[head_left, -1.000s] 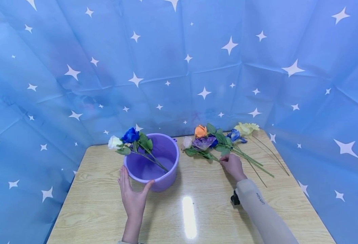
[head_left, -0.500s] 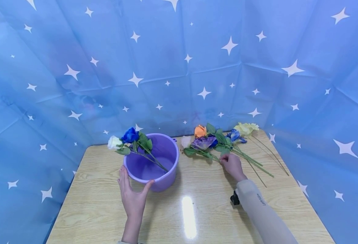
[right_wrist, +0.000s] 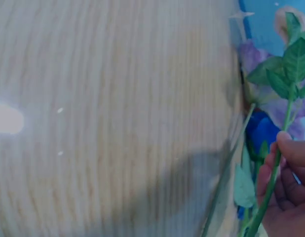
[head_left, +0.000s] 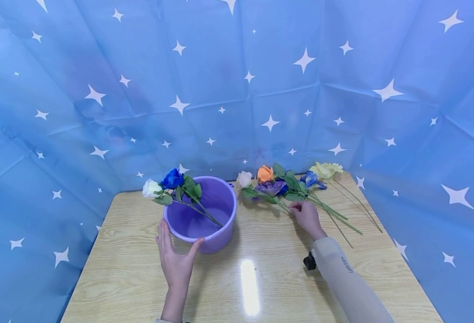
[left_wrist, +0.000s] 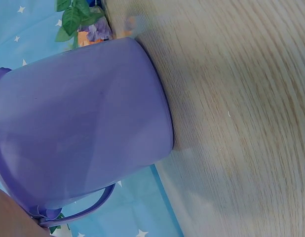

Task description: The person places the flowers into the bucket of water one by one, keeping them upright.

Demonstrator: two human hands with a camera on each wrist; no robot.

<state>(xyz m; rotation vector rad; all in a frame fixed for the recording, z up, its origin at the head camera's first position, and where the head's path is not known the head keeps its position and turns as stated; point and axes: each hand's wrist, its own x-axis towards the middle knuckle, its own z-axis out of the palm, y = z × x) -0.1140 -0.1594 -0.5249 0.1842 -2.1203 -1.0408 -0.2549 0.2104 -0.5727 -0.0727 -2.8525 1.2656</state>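
My left hand (head_left: 175, 264) rests against the near left side of a purple bucket (head_left: 220, 240), fingers straight and thumb at the rim. The bucket's wall (left_wrist: 88, 118) fills much of the left wrist view. Inside lean a white rose (head_left: 151, 188) and a blue rose (head_left: 173, 178), heads over the left rim. On the right, my right hand (head_left: 309, 220) pinches the stem of a pale pink rose (head_left: 244, 179). The right wrist view shows thumb and fingers around this green stem (right_wrist: 288, 116). The rose's head is raised in front of a purple flower (head_left: 270, 188).
Beside the pink rose lie an orange rose (head_left: 265, 173), a blue flower (head_left: 310, 179) and a pale yellow flower (head_left: 326, 170), stems pointing right toward me. A blue starry curtain (head_left: 237, 112) stands behind the wooden table (head_left: 128, 278). The bucket's handle (left_wrist: 95, 205) hangs down its side.
The pale pink rose's head has lifted slightly and shifted left, its leaves rising over the purple flower. My right hand has tipped up a little; the left hand and bucket stay put.
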